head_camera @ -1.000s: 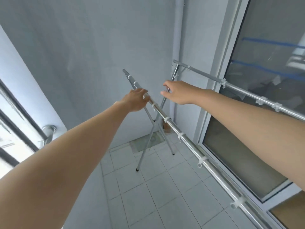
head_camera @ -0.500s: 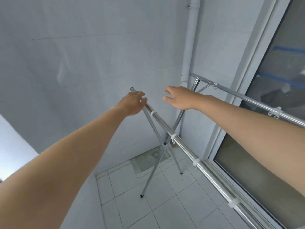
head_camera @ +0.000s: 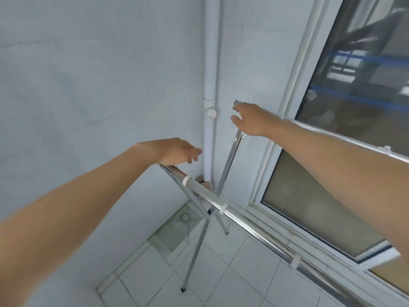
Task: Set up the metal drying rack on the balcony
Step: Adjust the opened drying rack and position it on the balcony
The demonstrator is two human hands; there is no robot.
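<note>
The metal drying rack stands unfolded in the balcony corner on crossed legs (head_camera: 199,238). Its near rail (head_camera: 243,220) carries white clips and runs toward the lower right. Its far rail (head_camera: 332,135) runs along the window. My left hand (head_camera: 174,151) sits over the near rail's far end with fingers loosely extended, its heel touching or just above the tube. My right hand (head_camera: 250,118) lies over the far rail's end with fingers spread, hiding that part of the tube. Neither hand visibly grips anything.
A white drain pipe (head_camera: 211,85) runs down the corner just behind the rack. The window frame (head_camera: 276,173) is close along the right. White wall closes the left side. A glass-covered floor drain (head_camera: 177,229) sits in the tiled floor under the legs.
My left hand has released the near rail and now sits open over its end. My right hand has moved from between the rails onto the far rail's end.
</note>
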